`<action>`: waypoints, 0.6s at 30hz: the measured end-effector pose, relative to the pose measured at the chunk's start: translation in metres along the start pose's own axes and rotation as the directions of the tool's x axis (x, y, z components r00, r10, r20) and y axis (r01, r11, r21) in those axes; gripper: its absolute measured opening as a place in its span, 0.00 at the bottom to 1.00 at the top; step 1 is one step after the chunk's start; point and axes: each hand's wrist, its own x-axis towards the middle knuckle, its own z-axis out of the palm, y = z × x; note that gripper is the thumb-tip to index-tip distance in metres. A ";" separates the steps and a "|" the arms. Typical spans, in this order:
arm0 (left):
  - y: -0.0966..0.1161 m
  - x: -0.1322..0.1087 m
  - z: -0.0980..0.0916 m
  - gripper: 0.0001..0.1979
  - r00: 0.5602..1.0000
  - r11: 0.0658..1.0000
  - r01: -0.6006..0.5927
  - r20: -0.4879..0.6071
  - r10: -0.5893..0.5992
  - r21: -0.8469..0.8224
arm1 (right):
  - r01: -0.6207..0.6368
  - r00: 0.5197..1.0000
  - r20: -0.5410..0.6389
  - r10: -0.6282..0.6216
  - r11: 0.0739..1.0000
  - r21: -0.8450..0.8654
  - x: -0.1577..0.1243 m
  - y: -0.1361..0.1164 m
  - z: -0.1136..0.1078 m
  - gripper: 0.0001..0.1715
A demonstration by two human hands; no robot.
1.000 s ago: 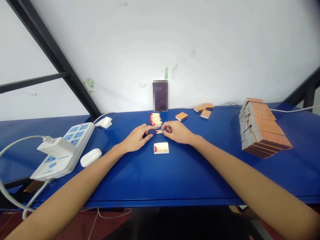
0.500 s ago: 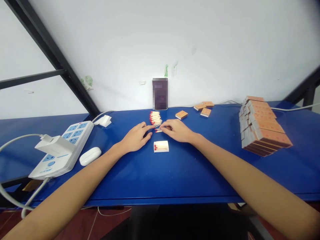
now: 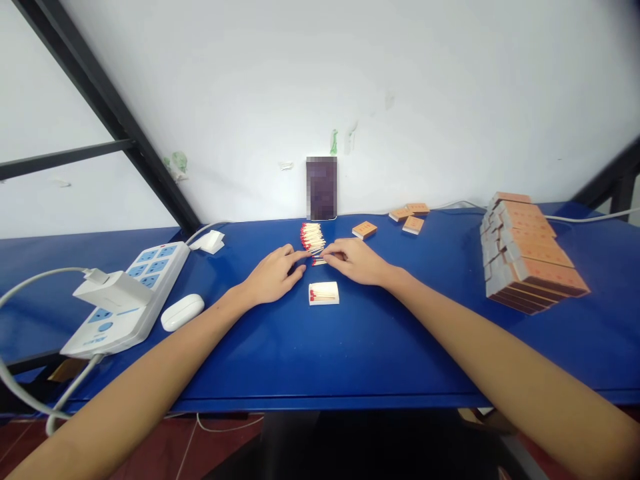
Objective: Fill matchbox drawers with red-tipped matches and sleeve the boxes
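Note:
My left hand (image 3: 275,275) rests on the blue table with its thumb and index finger apart. Its index fingertip is at the red heads of a few loose matches (image 3: 319,262) lying between my hands. From the other side, my right hand (image 3: 356,261) has its fingertips pinched at the plain ends of these matches. Just beyond my fingers a row of matches (image 3: 313,237) is heaped, red heads to the left. Nearer to me lies an open white matchbox tray (image 3: 324,302) with several matches in it.
Several orange matchboxes (image 3: 365,230) lie at the back right. A large stack of matchboxes (image 3: 537,257) stands on the right. To the left are a white power strip (image 3: 165,267) with a plugged-in charger (image 3: 111,291) and a white earbud case (image 3: 183,312). A dark, blurred panel (image 3: 321,190) leans on the wall.
The view has shifted very slightly. Both hands stay at the loose matches in almost the same pose, and the tray and heaped matches have not moved.

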 end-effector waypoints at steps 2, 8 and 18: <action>0.000 0.000 0.000 0.25 1.000 1.000 0.004 0.005 -0.004 -0.002 | -0.003 1.000 0.012 0.003 1.000 -0.006 0.000 -0.001 0.000 0.15; 0.001 0.000 -0.001 0.24 1.000 1.000 -0.006 -0.002 0.006 -0.001 | -0.009 1.000 -0.009 0.009 0.999 0.041 0.000 0.004 0.003 0.14; 0.001 0.000 -0.002 0.24 1.000 1.000 0.002 0.019 -0.002 -0.018 | -0.027 1.000 -0.016 0.027 0.999 0.023 0.001 0.005 0.002 0.13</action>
